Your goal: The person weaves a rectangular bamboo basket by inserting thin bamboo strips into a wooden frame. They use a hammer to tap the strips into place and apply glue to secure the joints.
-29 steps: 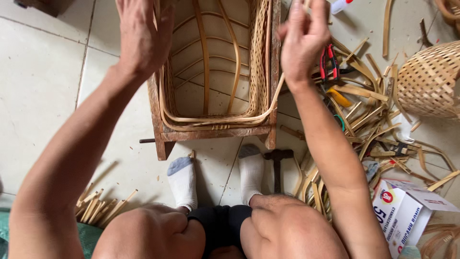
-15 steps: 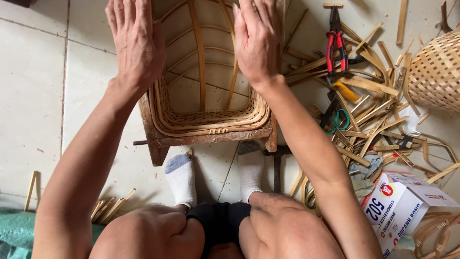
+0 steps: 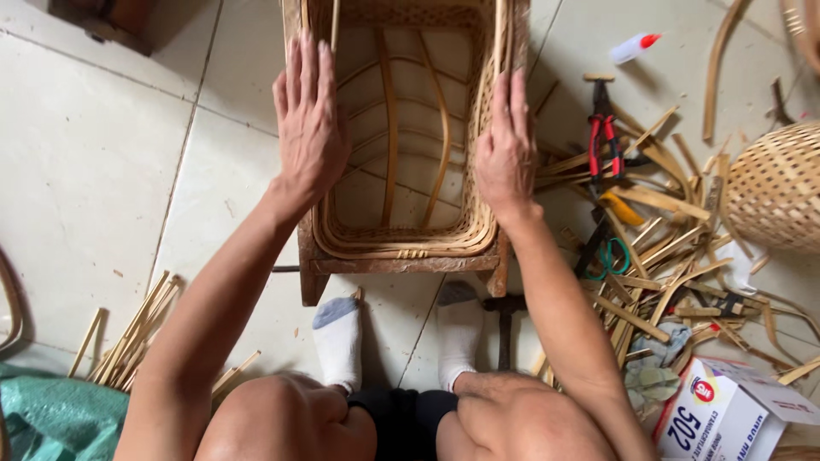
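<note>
A rectangular woven bamboo basket (image 3: pixel 401 243) sits in a wooden frame on the tiled floor in front of my feet. Bent ribs show inside it. My left hand (image 3: pixel 309 124) lies flat on the basket's left rim, fingers straight and apart. My right hand (image 3: pixel 506 149) lies flat on the right rim, fingers pointing away from me. Neither hand grips anything.
Red-handled pliers (image 3: pixel 602 132), a hammer (image 3: pixel 506 324), loose bamboo strips (image 3: pixel 666 248) and a round woven basket (image 3: pixel 777 188) lie to the right. A small glue bottle (image 3: pixel 632 49) is farther back. A cardboard box (image 3: pixel 726 414) sits at lower right; bamboo sticks (image 3: pixel 137 329) at lower left.
Both hands have come down from gripping the upper rim strips and now rest flat on the basket's two sides. The view has shifted so the basket looks closer.
</note>
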